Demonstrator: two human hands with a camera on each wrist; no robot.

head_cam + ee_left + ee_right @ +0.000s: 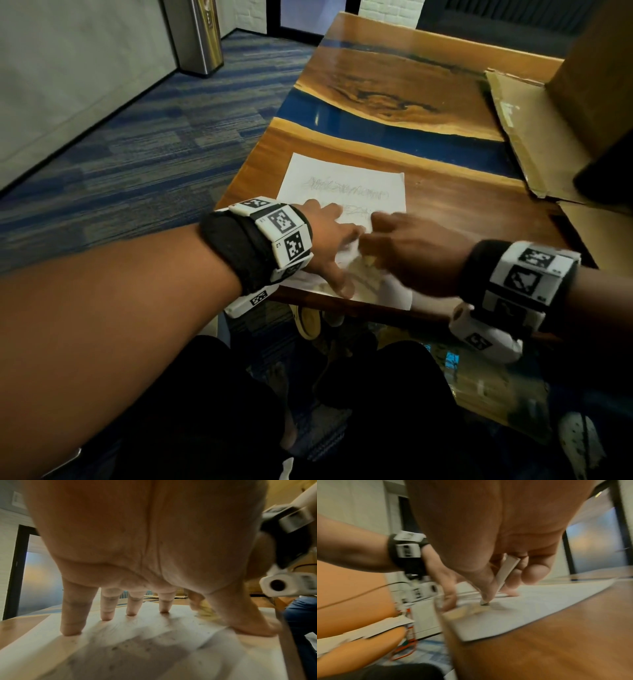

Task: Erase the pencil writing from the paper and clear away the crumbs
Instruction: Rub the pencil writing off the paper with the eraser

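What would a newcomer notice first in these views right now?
The two hands meeting on the paper at the table's near edge: the left hand presses it flat with spread fingertips, while the right hand pinches a white eraser, tip on the sheet. Pencil scribbles remain beyond them.

— What is the surface point(445, 202) made of?
— It is wood with dark blue bands across it, glossy.
— And what lies directly on it?
— A white paper point(346, 171) with pencil scribbles, near the front edge. At the far right, flat cardboard point(513, 137) lies on it, apart from the paper.
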